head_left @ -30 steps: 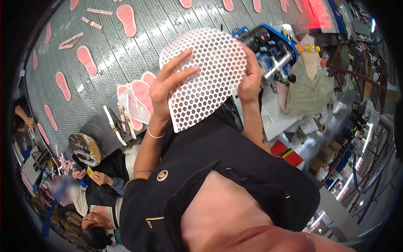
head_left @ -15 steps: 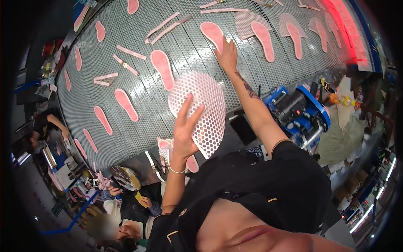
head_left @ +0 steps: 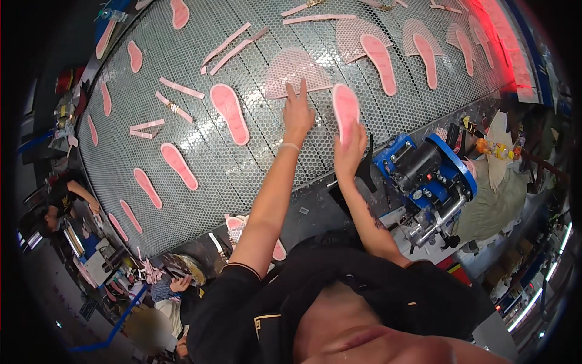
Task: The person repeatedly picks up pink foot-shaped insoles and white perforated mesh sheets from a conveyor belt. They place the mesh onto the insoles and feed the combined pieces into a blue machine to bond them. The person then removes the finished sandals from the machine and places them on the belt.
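Observation:
My left hand (head_left: 297, 115) reaches out over the perforated metal table (head_left: 200, 182), its fingers spread and its fingertips on the near edge of a pale, fan-shaped mesh sheet (head_left: 294, 70) that lies flat. A thin bracelet sits on that wrist. My right hand (head_left: 350, 151) is just to the right, and its fingers lie over the near end of a pink insole (head_left: 344, 103) that lies beside the sheet.
Several more pink insoles (head_left: 229, 112) and pink strips (head_left: 182, 88) are spread over the table. A blue and black machine (head_left: 427, 182) stands close on the right. Other people (head_left: 66, 194) are at benches at the lower left.
The mesh sheet, held up in both hands a second ago, now lies flat on the table. My right hand has moved off it onto the pink insole.

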A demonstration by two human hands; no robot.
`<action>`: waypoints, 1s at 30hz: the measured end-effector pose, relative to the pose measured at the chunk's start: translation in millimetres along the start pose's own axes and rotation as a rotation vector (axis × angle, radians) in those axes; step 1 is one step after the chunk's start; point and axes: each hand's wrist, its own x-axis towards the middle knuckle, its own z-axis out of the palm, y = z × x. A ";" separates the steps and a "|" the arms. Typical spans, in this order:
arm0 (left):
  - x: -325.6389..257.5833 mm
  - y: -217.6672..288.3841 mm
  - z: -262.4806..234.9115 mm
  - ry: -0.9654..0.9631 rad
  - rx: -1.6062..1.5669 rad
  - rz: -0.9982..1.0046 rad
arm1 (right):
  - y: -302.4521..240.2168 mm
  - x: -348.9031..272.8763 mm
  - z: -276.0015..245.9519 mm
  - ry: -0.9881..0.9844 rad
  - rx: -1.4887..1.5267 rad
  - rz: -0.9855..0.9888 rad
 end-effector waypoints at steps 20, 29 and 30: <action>-319.1 -64.6 -41.2 0.166 -0.331 0.011 | 14.7 -148.9 -66.8 -0.546 0.117 -0.493; -343.4 -35.6 21.2 -0.204 -0.382 0.297 | 149.6 -299.5 -248.6 -0.115 0.173 0.092; -346.5 -32.4 24.5 -0.212 -0.399 0.270 | 165.1 -308.5 -257.6 -0.051 0.151 0.188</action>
